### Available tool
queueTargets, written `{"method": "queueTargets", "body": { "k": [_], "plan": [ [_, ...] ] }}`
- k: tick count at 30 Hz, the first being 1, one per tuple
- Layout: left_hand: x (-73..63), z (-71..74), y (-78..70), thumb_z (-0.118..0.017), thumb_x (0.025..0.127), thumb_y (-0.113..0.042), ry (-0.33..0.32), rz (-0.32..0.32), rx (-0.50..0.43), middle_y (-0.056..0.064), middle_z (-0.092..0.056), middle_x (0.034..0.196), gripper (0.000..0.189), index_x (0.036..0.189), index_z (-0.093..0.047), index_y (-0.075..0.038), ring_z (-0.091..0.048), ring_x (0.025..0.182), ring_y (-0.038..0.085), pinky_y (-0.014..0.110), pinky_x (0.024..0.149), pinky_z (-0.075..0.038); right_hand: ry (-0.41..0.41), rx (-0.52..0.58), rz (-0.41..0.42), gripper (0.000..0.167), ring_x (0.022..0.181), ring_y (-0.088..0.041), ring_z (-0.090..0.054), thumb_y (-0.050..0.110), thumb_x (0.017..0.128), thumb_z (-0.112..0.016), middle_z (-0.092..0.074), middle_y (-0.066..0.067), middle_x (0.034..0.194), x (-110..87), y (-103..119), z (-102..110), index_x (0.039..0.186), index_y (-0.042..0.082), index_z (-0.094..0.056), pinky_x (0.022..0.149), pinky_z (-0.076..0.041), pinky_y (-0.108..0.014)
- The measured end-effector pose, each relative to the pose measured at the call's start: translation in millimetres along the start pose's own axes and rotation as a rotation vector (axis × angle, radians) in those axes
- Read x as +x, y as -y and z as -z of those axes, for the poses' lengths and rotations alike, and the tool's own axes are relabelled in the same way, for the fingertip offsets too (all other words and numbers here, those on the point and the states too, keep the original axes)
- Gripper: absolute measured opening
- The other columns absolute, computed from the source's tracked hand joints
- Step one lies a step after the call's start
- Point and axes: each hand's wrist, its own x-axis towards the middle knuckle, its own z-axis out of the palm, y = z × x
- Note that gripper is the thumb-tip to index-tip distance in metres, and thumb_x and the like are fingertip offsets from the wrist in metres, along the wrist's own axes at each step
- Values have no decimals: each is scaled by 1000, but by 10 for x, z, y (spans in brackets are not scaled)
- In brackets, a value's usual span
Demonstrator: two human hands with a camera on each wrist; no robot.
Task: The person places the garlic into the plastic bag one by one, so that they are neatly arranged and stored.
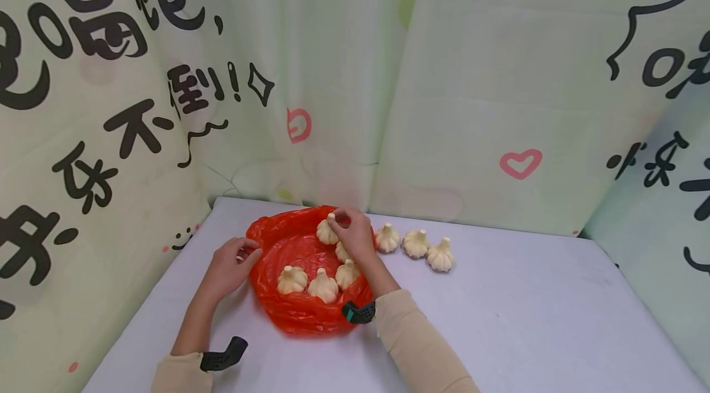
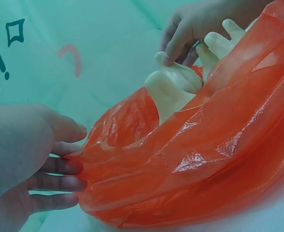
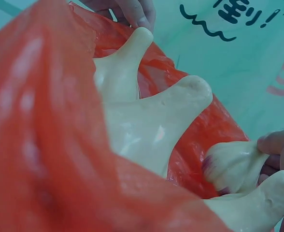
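Note:
A red plastic bag [image 1: 288,248] lies with its mouth spread wide on the table. Several garlic bulbs [image 1: 323,286] sit inside along its near and right sides. At the bag's left rim, my left hand [image 1: 232,265] holds the thin plastic between thumb and fingers. My right hand [image 1: 355,236] pinches a garlic bulb [image 1: 326,233] by its stem over the far right part of the bag. In the right wrist view that bulb [image 3: 234,164] hangs tilted beside the red plastic, close to another bulb [image 3: 258,203]. The right hand partly hides a bulb beneath it.
Three garlic bulbs [image 1: 415,244] stand in a row to the right of the bag. The white table [image 1: 527,319] reaches back to a pale printed curtain [image 1: 471,91], which hangs around its sides too.

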Motion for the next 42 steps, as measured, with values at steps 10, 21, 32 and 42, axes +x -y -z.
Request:
{"method": "queueTargets", "body": {
  "k": [10,21,32,42],
  "plan": [
    [-3,-5,23,-60,95,-21,-6,-8,-2,13,-59,107,27,116,-59,-4,-56,96,23,33,78,-57,31,-6,-60,19,98,-19,-63,25,90,-68,-69,-3,106,-7,-54,-45,107,15,-68,86,-58,-34],
    [16,-25,48,-60,95,-21,-13,-22,-4,13,-59,106,27,115,-60,-4,-56,95,23,34,78,-58,37,-61,-63,21,99,-21,-62,25,89,-70,-70,-5,104,-5,-80,-63,106,13,-69,90,-55,-35],
    [23,-17,57,-60,95,-22,-12,-21,7,13,-60,106,28,116,-60,-4,-56,96,23,34,79,-58,48,-89,-53,20,96,-19,-64,24,88,-71,-71,-3,101,13,-112,-54,104,14,-69,88,-56,-33],
    [16,-17,26,-59,95,-22,-2,-3,11,13,-59,108,29,117,-59,-4,-56,97,24,34,80,-57,57,-40,-18,20,96,-22,-64,18,89,-69,-70,-7,104,11,-90,19,107,10,-68,88,-56,-35]
  ]
}}
